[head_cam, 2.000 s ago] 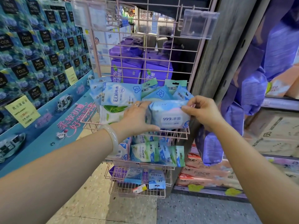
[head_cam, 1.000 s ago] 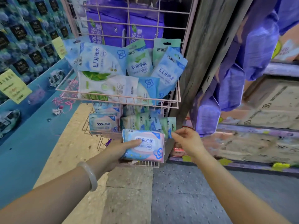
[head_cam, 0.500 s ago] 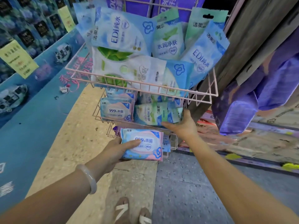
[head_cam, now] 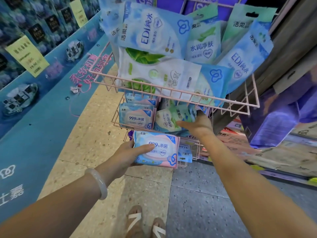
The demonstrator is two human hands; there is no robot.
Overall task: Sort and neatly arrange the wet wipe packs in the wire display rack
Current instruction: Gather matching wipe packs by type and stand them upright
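A pink wire rack (head_cam: 173, 91) has stacked baskets. The top basket holds several blue EDI packs (head_cam: 152, 30) and a white-green pack (head_cam: 154, 73). In the middle basket (head_cam: 116, 123), pink-blue "999" packs (head_cam: 137, 117) sit on the left and green packs (head_cam: 169, 120) on the right. My left hand (head_cam: 127, 155) grips a pink-blue "999" wipe pack (head_cam: 157, 149) in front of the rack's lower part. My right hand (head_cam: 197, 125) reaches into the middle basket and holds the green packs, its fingertips hidden under the top basket.
A blue promotional display wall (head_cam: 34, 100) runs along the left. Purple tissue bags (head_cam: 274, 121) and cardboard boxes (head_cam: 283, 157) stand to the right. A lower basket (head_cam: 192, 152) holds blue packs. My sandalled feet (head_cam: 145, 222) stand on the tiled floor.
My view has dropped and moved closer to the rack. My right hand has pushed deeper into the middle basket onto the green packs. My left hand keeps holding the "999" pack.
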